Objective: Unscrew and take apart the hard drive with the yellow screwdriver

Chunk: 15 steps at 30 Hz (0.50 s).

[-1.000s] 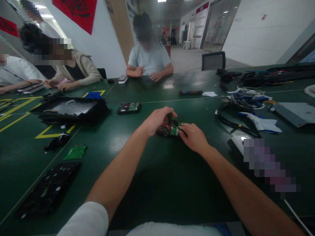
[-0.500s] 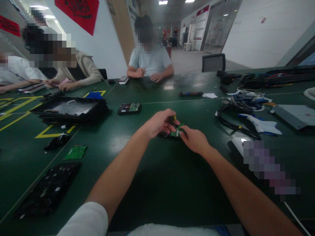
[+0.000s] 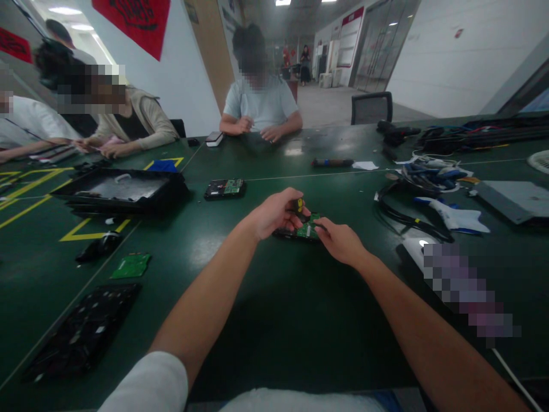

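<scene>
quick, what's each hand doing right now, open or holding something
Left hand: closed, holding a dark-and-yellow tool.
Right hand: at the right end of the green-boarded device; whether it grips cannot be told.

Table (image 3: 266, 320) with a hard drive (image 3: 307, 231) at centre; left, another drive (image 3: 225, 189) behind, a loose circuit board (image 3: 131, 265) nearer; right, a cable (image 3: 418, 221).

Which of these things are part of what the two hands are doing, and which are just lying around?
Part of the work, it seems:
- black-and-yellow tool, in the left hand
- device with a green board, at the right hand

Apparently just lying about:
- second device
- loose green board
- grey metal box
</scene>
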### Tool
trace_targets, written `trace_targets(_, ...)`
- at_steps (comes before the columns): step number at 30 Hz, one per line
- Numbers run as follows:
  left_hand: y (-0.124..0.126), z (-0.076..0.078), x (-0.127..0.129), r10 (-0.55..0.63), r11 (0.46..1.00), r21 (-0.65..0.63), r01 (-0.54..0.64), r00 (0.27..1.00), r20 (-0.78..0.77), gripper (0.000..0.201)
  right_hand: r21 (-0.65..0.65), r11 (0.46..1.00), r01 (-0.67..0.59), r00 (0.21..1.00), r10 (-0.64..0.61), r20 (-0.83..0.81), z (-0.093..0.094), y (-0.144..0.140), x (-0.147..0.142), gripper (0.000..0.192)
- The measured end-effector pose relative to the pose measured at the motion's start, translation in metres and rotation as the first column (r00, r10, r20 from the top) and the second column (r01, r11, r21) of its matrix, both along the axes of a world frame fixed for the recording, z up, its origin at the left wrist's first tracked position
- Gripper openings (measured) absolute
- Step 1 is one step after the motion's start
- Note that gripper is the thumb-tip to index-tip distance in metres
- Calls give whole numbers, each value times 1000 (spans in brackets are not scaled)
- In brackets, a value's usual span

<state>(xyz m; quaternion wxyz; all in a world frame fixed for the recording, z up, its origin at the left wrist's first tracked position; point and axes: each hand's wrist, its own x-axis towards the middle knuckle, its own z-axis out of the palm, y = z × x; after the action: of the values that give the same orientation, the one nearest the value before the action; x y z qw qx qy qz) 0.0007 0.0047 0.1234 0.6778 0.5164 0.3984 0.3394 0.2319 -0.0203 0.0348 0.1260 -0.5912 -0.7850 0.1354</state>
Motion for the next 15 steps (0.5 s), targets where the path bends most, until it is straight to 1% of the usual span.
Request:
trace_targets(4,2,-1,-5,-24,1000,-16,24,1000,6,39,0,1000,-7,1000,7,-17,-1,0,2,43)
trace_targets(8,0,0,-5,-59,995,-78,61,998,31,43,-8,1000,-5,1000,4,-27,0,0,1,42)
trace_targets(11,0,-1,-4,-29,993,-115,36,998,64,41,-13,1000,-4,1000,3,-19,1,-1,1,41)
trace_targets(15,2,-3,-4,0,995,-100,3,999,38,41,-9,1000,-7,1000,7,-9,1,-1,0,43)
